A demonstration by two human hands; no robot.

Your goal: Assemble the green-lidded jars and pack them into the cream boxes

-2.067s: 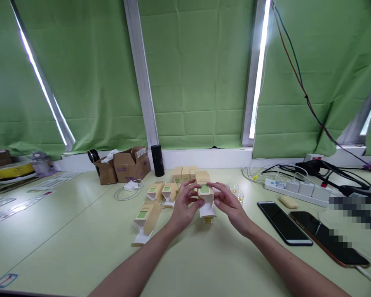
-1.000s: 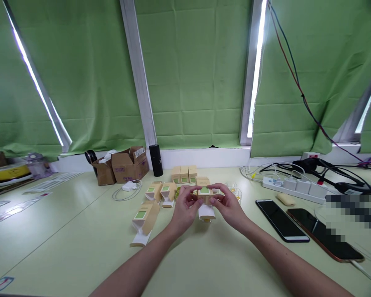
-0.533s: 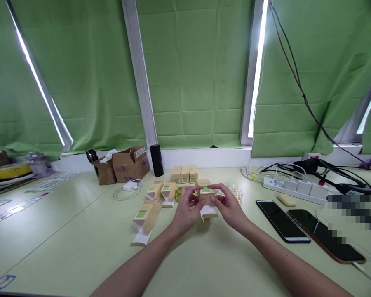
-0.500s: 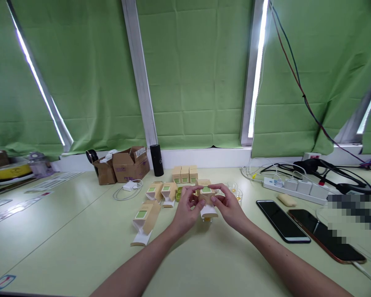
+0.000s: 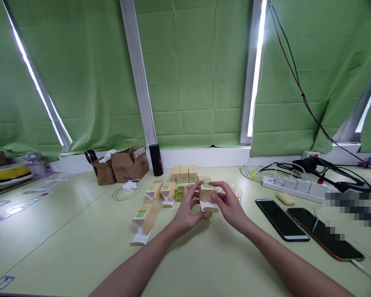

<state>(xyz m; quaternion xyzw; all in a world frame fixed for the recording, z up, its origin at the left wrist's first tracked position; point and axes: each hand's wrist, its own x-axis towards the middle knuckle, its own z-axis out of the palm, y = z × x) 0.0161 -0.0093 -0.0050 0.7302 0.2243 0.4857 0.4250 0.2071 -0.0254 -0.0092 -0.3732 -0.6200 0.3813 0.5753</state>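
The small carton (image 5: 205, 195) is between left hand (image 5: 185, 211) and right hand (image 5: 231, 205), both grasping it, its open flap (image 5: 208, 207) toward near side.

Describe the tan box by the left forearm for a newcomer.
On the pale table, find the left hand. To its left lie three tan boxes with green squares. The front box lies nearest the left forearm, ahead of the other two.
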